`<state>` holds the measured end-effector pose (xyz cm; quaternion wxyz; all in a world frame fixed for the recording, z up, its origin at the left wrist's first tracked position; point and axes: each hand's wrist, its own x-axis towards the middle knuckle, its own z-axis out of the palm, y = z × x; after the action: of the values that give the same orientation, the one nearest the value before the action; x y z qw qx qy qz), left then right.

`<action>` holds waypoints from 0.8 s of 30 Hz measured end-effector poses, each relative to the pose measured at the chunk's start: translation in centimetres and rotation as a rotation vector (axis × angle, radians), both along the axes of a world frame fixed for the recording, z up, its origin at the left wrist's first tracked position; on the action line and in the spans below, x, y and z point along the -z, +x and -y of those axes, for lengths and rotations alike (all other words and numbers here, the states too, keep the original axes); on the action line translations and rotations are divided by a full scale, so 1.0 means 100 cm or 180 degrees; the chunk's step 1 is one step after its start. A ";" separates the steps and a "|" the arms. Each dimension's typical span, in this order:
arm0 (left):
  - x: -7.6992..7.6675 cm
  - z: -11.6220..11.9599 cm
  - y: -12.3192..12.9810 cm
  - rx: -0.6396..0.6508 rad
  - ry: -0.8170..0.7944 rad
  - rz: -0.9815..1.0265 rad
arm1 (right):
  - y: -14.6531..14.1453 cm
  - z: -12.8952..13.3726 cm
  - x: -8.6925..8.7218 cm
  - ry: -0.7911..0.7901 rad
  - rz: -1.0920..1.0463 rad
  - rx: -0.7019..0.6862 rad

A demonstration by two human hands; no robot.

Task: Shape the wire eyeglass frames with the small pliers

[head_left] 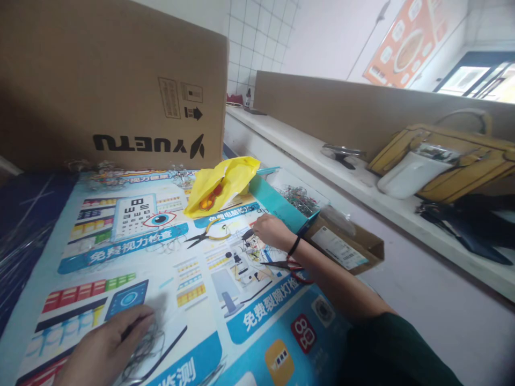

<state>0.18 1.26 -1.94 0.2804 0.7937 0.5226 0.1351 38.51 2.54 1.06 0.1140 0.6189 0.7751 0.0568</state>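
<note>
In the lower left, my left hand (110, 343) is closed, thumb and fingers pinched on a loose tangle of thin wire (147, 346) that hangs beside the fingertips. My right hand (272, 231) reaches to the front of a teal box (277, 201), its fingers closed; whatever is in them is too small to make out. Under my right wrist lie scissors with red handles (295, 271). Pliers with yellow handles (209, 234) lie to the left of my right hand. A yellow bag (223, 185) with orange pieces showing rests behind the pliers.
The table has a printed cover (161, 279). A large cardboard box (112, 86) stands at the back left. The teal box holds a heap of thin wire pieces (300, 199). An open brown carton (346, 246) sits beside it. On the right ledge are a white cup (414, 171) and a yellow handbag (450, 155).
</note>
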 end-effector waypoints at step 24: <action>0.011 0.008 0.000 0.0257 0.0096 0.0283 | 0.033 -0.029 -0.019 -0.0393 -0.1173 0.0395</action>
<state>0.17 0.43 -3.01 0.2965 0.8115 0.4751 0.1667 41.77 5.48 2.95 0.0113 0.6572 0.7452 -0.1122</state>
